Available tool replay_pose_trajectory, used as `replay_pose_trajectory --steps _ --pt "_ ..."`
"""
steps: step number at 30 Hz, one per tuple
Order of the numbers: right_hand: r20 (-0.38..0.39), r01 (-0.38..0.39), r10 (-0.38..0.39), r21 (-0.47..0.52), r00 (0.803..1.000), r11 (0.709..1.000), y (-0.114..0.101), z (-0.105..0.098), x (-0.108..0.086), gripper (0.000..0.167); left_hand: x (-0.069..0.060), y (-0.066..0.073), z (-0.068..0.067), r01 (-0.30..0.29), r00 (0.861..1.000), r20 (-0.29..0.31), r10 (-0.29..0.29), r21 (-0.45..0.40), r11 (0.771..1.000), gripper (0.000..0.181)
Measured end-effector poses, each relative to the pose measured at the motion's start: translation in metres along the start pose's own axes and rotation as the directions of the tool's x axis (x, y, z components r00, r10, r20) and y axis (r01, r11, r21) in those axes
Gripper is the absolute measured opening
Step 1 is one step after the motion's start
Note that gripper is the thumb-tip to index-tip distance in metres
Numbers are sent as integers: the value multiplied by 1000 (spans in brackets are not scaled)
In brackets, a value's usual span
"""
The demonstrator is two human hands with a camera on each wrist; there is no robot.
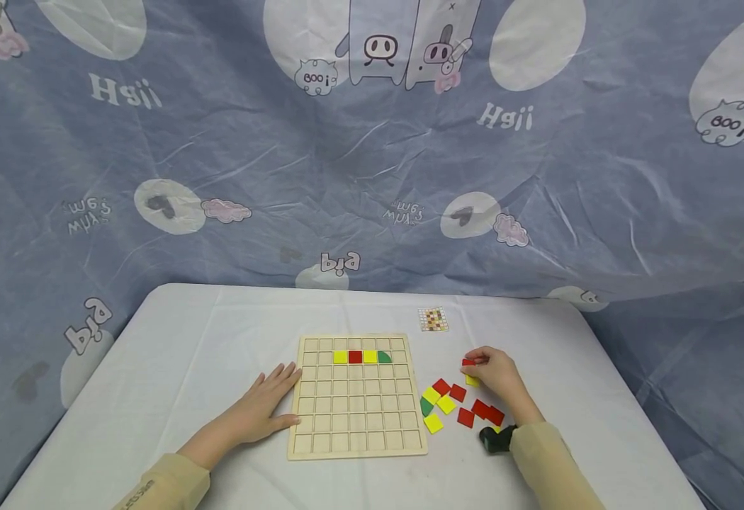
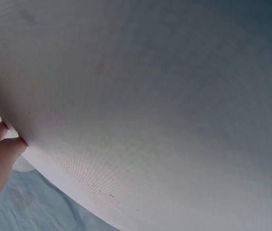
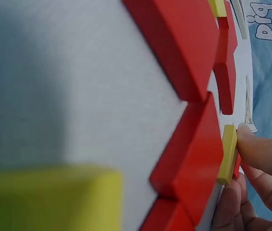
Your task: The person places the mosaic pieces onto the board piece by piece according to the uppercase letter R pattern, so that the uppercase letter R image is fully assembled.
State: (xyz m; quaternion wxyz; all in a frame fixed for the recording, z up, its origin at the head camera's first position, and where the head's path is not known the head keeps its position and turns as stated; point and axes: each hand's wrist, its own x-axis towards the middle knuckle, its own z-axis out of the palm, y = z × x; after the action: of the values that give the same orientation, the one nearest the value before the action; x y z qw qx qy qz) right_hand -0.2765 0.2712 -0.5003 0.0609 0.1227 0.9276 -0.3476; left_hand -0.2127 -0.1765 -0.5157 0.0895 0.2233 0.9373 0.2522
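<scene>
A wooden grid board (image 1: 358,404) lies on the table; along one upper row sit a yellow tile (image 1: 340,357), a red tile (image 1: 356,357), another yellow tile (image 1: 370,357) and a green rounded piece (image 1: 384,357). My left hand (image 1: 263,407) rests flat with spread fingers touching the board's left edge. To the right of the board, my right hand (image 1: 494,370) pinches a red tile (image 1: 468,362) between thumb and fingers. A yellow tile (image 3: 228,154) is right against that red one; whether it is also held I cannot tell.
Several loose red tiles (image 1: 465,418) and yellow tiles (image 1: 433,423), plus a green rounded piece (image 1: 426,406), lie between the board and my right forearm. A small printed pattern card (image 1: 433,319) lies behind them. A patterned cloth (image 1: 372,177) hangs beyond the white table.
</scene>
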Motion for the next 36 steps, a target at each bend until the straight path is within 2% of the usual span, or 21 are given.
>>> replay_pose_trajectory --steps 6,14,21,27,36 --pt "10 -25 25 -2 1000 1000 0 -1 2 29 0 0 0 -1 1000 -2 1 -9 1000 83" --pt "16 2 -2 7 1000 1000 0 -1 2 24 0 -1 0 -6 1000 3 6 -11 1000 83" --pt "-4 73 -73 64 997 995 -23 2 -7 22 0 -1 0 4 1000 6 -4 -12 1000 83" --pt "28 111 -117 175 993 978 -50 20 -16 20 1 -2 1 17 1000 10 -17 -7 1000 84" --pt "79 178 -200 221 977 959 -75 55 -23 10 1 -3 1 16 1000 8 -16 -8 1000 85"
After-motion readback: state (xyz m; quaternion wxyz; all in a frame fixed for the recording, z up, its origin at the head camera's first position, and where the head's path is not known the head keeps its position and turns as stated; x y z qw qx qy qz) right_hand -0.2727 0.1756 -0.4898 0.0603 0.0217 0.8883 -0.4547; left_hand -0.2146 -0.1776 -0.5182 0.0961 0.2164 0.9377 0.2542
